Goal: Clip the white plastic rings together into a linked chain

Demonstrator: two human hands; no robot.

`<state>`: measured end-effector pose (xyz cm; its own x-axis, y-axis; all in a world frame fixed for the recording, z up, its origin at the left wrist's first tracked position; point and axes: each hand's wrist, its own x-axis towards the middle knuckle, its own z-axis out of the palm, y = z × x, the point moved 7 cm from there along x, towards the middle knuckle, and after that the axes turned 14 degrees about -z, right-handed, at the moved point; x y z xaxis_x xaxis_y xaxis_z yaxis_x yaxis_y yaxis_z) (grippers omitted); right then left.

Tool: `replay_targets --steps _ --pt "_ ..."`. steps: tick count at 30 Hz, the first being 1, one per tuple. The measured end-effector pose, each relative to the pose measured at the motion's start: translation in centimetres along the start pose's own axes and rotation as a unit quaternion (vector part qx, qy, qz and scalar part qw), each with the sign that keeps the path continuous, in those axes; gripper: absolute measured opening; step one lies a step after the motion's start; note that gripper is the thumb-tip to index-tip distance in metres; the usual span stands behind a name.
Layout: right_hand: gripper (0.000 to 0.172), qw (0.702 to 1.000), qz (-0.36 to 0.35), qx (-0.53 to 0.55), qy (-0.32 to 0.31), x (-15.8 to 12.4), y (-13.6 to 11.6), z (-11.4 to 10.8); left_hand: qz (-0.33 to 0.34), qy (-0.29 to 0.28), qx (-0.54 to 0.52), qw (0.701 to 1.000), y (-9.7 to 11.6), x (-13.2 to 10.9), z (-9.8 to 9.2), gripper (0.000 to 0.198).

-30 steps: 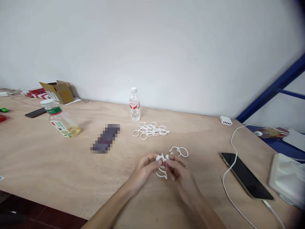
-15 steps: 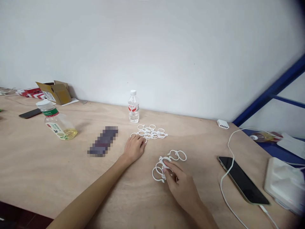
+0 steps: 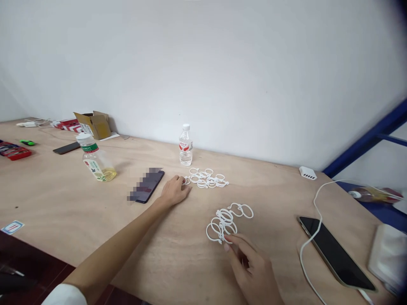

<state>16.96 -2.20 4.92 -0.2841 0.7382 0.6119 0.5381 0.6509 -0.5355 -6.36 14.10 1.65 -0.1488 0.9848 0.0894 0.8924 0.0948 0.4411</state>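
Left hand (image 3: 175,189): palm down on the desk (image 3: 178,262), fingers bent in at the left edge of the far rings (image 3: 206,179); whether they grip a ring cannot be told.
Right hand (image 3: 254,269): thumb and forefinger drawn close together at the near edge of the near rings (image 3: 226,217); whether they pinch the nearest ring or only touch it cannot be told.
Near rings: white, lying partly over one another in a slanting row, just beyond the right hand, its far end to the right.
Far rings: white, with small tabs, overlapping in a loose patch to the right of the left hand.
Small bottle: clear water bottle (image 3: 186,146) with a white cap, upright just beyond the far rings.
Large bottle: wide-capped bottle (image 3: 98,163) on the left, a little yellow liquid at its bottom.
Dark phone (image 3: 152,188): left of the left hand, partly pixelated.
Right-hand phone (image 3: 335,252): lying on the right, a white cable (image 3: 301,250) crossing its far left corner.
Far right: white block with ports (image 3: 308,173) near the desk's edge.
Far left: open cardboard box (image 3: 99,127) near the wall.
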Motion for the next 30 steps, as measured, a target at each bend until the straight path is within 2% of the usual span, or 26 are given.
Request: replay_targets --steps 3,6,9,11,12,14,15,16,17,19,22,24,27,28,30 --pt "0.017 1.0 0.009 0.021 0.004 0.1 -0.4 0.4 -0.012 -0.017 -0.024 1.0 0.4 0.3 0.5 0.02" --pt "0.018 0.998 0.036 0.041 0.0 0.2 -0.1 0.5 -0.002 -0.042 -0.073 0.996 0.8 -0.9 0.2 0.017" --pt "0.021 0.993 0.095 0.062 0.013 0.3 0.8 0.7 0.011 -0.081 -0.137 0.987 1.6 -3.7 -0.3 0.02" --pt "0.026 0.983 0.16 0.091 0.025 0.5 1.7 1.0 0.008 -0.132 -0.214 0.968 2.5 -6.3 -0.3 0.026" --pt "0.031 0.973 0.195 0.12 0.03 0.7 2.0 1.4 -0.011 -0.196 -0.339 0.92 3.0 -7.7 -0.1 0.026" --pt "0.042 0.944 0.254 0.208 0.023 1.2 2.4 2.6 -0.065 -0.291 -0.552 0.779 4.2 -10.2 0.4 0.027" --pt "0.044 0.927 0.272 0.26 0.012 1.6 2.3 3.4 -0.087 -0.326 -0.618 0.71 4.9 -11.3 0.6 0.027" --pt "0.043 0.909 0.282 0.308 0.001 2.1 2.0 4.1 -0.103 -0.351 -0.661 0.655 5.6 -12.2 0.7 0.025" --pt "0.04 0.892 0.288 0.348 -0.002 2.5 1.7 4.6 -0.112 -0.368 -0.688 0.615 6.1 -12.7 0.7 0.024" --pt "0.033 0.869 0.295 0.396 0.015 3.2 1.5 5.0 -0.124 -0.386 -0.713 0.572 6.8 -13.3 0.8 0.021" --pt "0.03 0.857 0.307 0.412 0.038 3.4 1.6 5.1 -0.136 -0.389 -0.725 0.551 6.9 -13.1 0.8 0.019" --pt "0.026 0.885 0.279 0.374 0.016 3.4 1.5 4.9 -0.136 -0.399 -0.714 0.56 6.9 -13.0 1.0 0.021" --pt "0.026 0.968 0.149 0.203 0.01 3.8 1.0 3.4 -0.113 -0.427 -0.656 0.612 7.0 -13.2 1.3 0.031" --pt "0.027 0.985 0.104 0.138 0.011 3.9 0.6 3.0 -0.104 -0.433 -0.63 0.636 7.1 -13.3 1.4 0.035" --pt "0.029 0.998 0.043 0.039 -0.003 3.8 0.0 2.7 -0.085 -0.436 -0.581 0.682 7.3 -13.5 1.5 0.041"
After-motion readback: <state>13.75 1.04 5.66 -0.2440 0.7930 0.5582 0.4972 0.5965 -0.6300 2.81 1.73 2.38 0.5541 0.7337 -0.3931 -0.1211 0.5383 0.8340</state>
